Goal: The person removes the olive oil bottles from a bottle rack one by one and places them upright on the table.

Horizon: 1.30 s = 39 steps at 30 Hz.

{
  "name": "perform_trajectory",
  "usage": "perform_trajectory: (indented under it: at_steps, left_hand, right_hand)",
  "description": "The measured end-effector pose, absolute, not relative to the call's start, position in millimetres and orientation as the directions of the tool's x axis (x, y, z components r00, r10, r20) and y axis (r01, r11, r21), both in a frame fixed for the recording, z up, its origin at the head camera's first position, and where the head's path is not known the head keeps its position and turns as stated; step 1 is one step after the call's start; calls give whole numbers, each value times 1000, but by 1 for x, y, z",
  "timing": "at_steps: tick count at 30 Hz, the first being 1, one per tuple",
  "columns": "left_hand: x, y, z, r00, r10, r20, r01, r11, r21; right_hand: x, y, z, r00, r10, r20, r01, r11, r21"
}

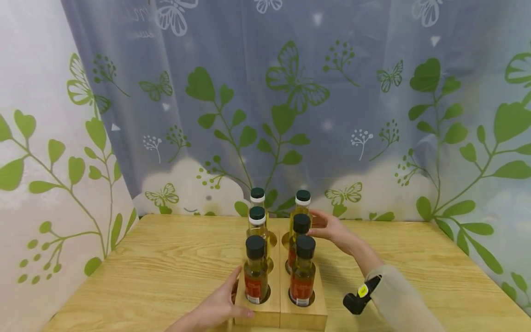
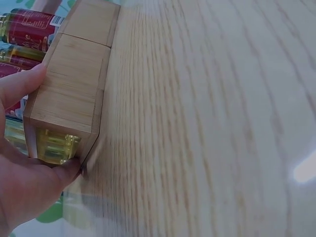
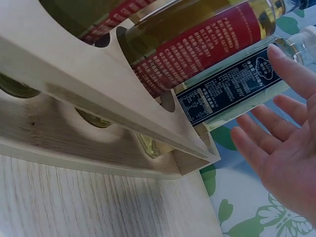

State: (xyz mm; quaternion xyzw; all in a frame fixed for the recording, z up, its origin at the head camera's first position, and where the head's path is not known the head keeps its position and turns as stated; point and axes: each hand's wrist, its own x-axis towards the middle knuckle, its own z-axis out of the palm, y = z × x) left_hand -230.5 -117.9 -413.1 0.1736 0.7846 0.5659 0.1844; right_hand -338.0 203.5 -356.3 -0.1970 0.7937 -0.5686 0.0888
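Two pale wooden bottle racks, a left one (image 1: 257, 319) and a right one (image 1: 304, 322), stand side by side, each with three bottles upright in round holes. My left hand (image 1: 220, 299) holds the left rack by its near left corner, thumb on the front face (image 2: 69, 89) and fingers at the open side. My right hand (image 1: 333, 233) is beside the right rack's far end, fingers extended and spread. Its thumb overlaps the far dark-blue-label bottle (image 3: 232, 81) in the right wrist view, close to a red-label bottle (image 3: 197, 47). Nothing is gripped in it.
A black-capped red-label bottle (image 1: 256, 276) stands at the left rack's front, another (image 1: 303, 281) at the right rack's front. Green-capped bottles (image 1: 258, 221) stand behind in the left rack. The wooden table (image 1: 186, 258) ends at a patterned curtain (image 1: 352, 115).
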Motion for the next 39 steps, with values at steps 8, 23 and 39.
perform_trajectory:
  at_steps: [8,23,39]
  left_hand:
    - [-230,-117,-415,-876,472,-96,50,288,956]
    - [-229,-116,-414,-885,456,-97,41,285,958]
    - [-229,-117,-415,-878,475,-64,83,283,956]
  right_hand:
    - [-343,194,-361,-904,-417,98,-223,263,-939]
    - [-346,191,-364,-917,-357,178,-297,313,-902]
    - [-347,201,-329,-941,-290,178,-265,299,-917]
